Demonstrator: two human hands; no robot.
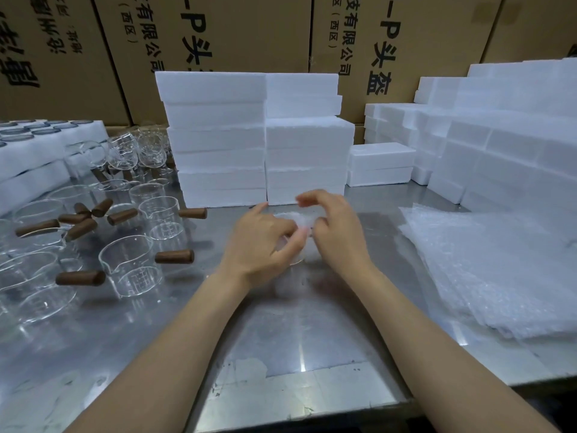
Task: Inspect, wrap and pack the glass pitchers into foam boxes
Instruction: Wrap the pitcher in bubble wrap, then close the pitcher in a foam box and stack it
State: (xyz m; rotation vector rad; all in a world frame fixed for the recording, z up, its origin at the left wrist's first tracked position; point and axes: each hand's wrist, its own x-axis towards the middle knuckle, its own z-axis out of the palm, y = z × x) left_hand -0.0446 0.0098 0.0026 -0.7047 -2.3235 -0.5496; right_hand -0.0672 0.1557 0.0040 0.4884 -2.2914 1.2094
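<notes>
Along the bench's (312, 332) left edge stand unwrapped glass pitchers (131, 264), clear, thin-walled and spouted, each with a brown wooden handle (175, 256) jutting sideways. Judged from the look of them, they are light, rigid, slick and easily chipped at rim and spout; the handle, or the body cupped in both hands, gives the safest hold.

At the middle of the bench, just before the central stacks of foam boxes (218, 142), the left hand (259, 245) and right hand (338, 229) work together over one pitcher in bubble wrap (296, 225). It sits on the bench between them, largely hidden and blurred. The left fingers curl round its near side. The right thumb and forefingers are curled close at its top, apparently pinching the wrap; motion blur leaves the exact contact uncertain. The wrap is soft and springy, likely to unfold if released, so it wants holding at the folded end.

Toward the right edge lies a pile of bubble-wrap sheets (487, 276), with further foam boxes (499, 145) stacked at the far right corner.
</notes>
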